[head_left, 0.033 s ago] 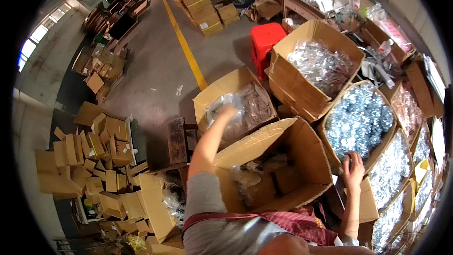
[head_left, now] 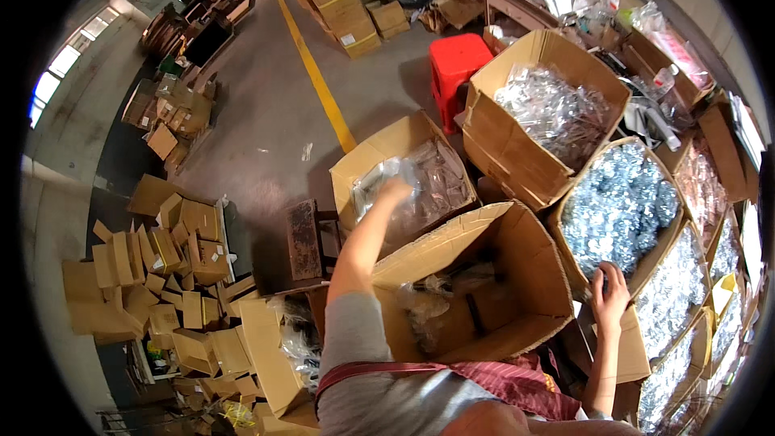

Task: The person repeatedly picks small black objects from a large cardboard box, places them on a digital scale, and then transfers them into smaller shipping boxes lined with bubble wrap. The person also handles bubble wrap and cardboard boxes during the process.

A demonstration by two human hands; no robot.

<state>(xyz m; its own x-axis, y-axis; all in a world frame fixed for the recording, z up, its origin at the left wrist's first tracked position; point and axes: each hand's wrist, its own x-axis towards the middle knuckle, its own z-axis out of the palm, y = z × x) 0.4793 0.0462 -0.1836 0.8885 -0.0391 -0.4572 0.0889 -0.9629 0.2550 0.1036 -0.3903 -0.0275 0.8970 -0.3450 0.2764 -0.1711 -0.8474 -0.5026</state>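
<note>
My left hand [head_left: 395,189] reaches into a small cardboard box [head_left: 365,155] and is at the clear plastic packages [head_left: 436,182] inside it. Its fingers are blurred and partly hidden, so I cannot make out whether they grip anything. Over by the near edge of a box of shiny pale-blue tinsel-like material [head_left: 617,206], my right hand [head_left: 611,297] has its fingers slightly bent and apart, with nothing visible in them. Between my arms stands a large open carton [head_left: 529,262] with some crumpled clear plastic [head_left: 424,307] at its bottom.
A tall carton of clear plastic [head_left: 553,109] stands behind, beside a red plastic stool [head_left: 457,73]. More silvery-filled boxes [head_left: 670,299] line the right side. A dark wooden stool [head_left: 303,241] is left of the small box. Piled cardboard [head_left: 173,266] lies at left.
The view has shifted very slightly. My left hand is a touch farther right over the plastic packages; my right hand stays by the tinsel box.
</note>
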